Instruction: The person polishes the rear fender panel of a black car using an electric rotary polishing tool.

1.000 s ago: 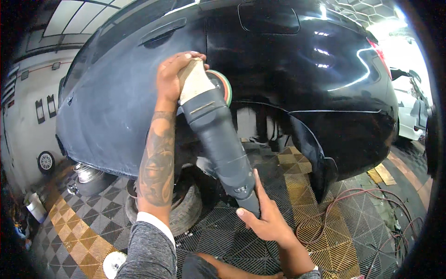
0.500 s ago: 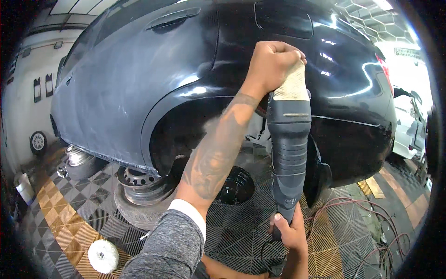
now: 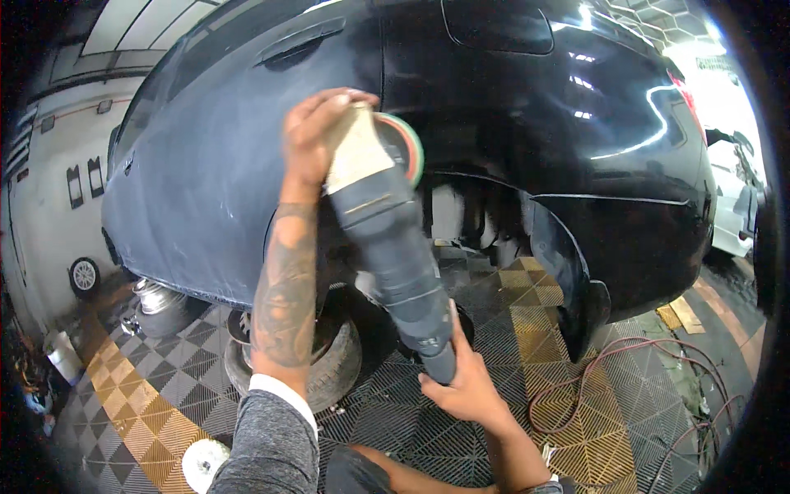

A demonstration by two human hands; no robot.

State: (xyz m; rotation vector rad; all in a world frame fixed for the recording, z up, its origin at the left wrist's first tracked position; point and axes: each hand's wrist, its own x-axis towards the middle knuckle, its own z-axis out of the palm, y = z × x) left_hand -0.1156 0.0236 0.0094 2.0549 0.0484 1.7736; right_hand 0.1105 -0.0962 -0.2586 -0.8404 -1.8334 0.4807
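On the pale wall at the far left hang two small dark upright rectangular plaques (image 3: 82, 185), side by side, with a third dark one (image 3: 20, 175) nearer the edge; what they bear is too small to tell. Below them a small wheel with a pale hub (image 3: 84, 276) leans at the foot of the wall.

The long grey-bodied polishing machine (image 3: 395, 247) runs slantwise from low centre up to the rear flank of the dark glossy car (image 3: 206, 165), just above the empty wheel arch (image 3: 477, 222). Its head is wrapped in a pale, worn, tape-like covering, and its round pad with a green and red edge (image 3: 407, 144) lies against the paint. The left hand (image 3: 317, 136) is closed over the top of the machine's head, fingers curled round it; the tattooed forearm leads down to a grey sleeve with a white cuff. The right hand (image 3: 465, 379) grips the dark tail end of the body.

The panel near the pad looks dull and hazy, while the rear quarter shines with sharp light streaks. Under the car lies a loose black tyre on its wheel (image 3: 329, 354), flat on the ribbed plastic floor tiles in grey, black and yellow checks (image 3: 568, 420). A reddish hose (image 3: 625, 370) loops over the tiles at the right. A round white woolly pad (image 3: 202, 463) lies by the sleeve
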